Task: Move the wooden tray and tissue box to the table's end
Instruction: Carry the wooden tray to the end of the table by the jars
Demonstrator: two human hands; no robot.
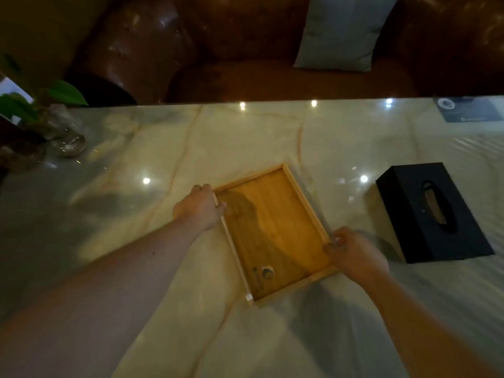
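On the glossy, veined marble table, near its middle, a shallow rectangular wooden tray is seen lying at an angle; its floor is smooth honey-coloured board framed by a low pale rim, and a small round mark is visible near its near end. The tray's left rim is clasped by the left hand, with the fingers curled over the edge near the far corner; the right rim is pinched by the right hand close to the near corner; both hands are closed on the wood. To the right, apart from the tray, a matt black tissue box is set, a long block with an oval slot in its top. At the far left, a clear glass vase with green leaves is placed; at the far right corner a flat dark card is laid. Beyond the far edge, a brown leather sofa with a grey cushion is seen. Open marble is left between tray and vase; bare surface is also left in front of the tray.
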